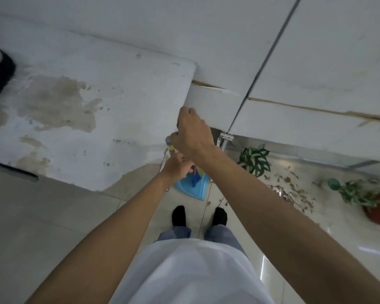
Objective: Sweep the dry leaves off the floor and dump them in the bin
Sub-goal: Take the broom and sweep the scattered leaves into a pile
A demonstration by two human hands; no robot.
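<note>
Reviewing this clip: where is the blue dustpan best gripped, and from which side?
By the upright handle near its top, reaching down from above. The dustpan stands on the floor by the wall, and the handle rises toward the person, well clear of the pan.

Both bare arms reach forward and down, converging ahead of the torso, the right forearm crossing above the left hand (177,165). The right hand (191,132) is held higher, its back to the camera and its fingers curled under, the thumb side against the grey end of a handle (169,141), though its palm hides what it closes on. The left hand sits just below the right wrist, fingers curled round the same handle lower down.
</note>
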